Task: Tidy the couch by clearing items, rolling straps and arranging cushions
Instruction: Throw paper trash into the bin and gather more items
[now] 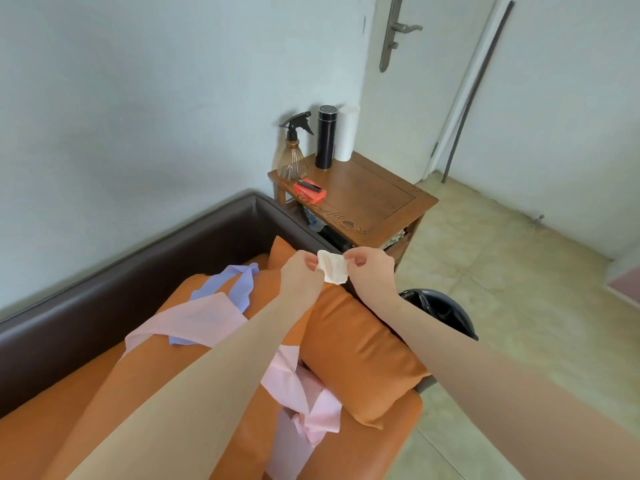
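Note:
Both hands hold a small crumpled cream-white tissue (332,268) in the air above the couch's right end. My left hand (300,273) pinches its left edge and my right hand (371,271) pinches its right edge. Below them an orange cushion (360,355) lies on the orange seat (45,420) of the dark brown couch (138,271). A pink strap (194,320) and a lilac-blue strap (239,285) lie loosely spread over the cushions, partly hidden by my left forearm.
A wooden side table (374,199) stands past the couch's end, bearing a spray bottle (292,150), a black flask (326,136), a white roll (348,133) and a red pack (310,192). A black-lined bin (440,310) sits on the tiled floor (519,289) beside the couch.

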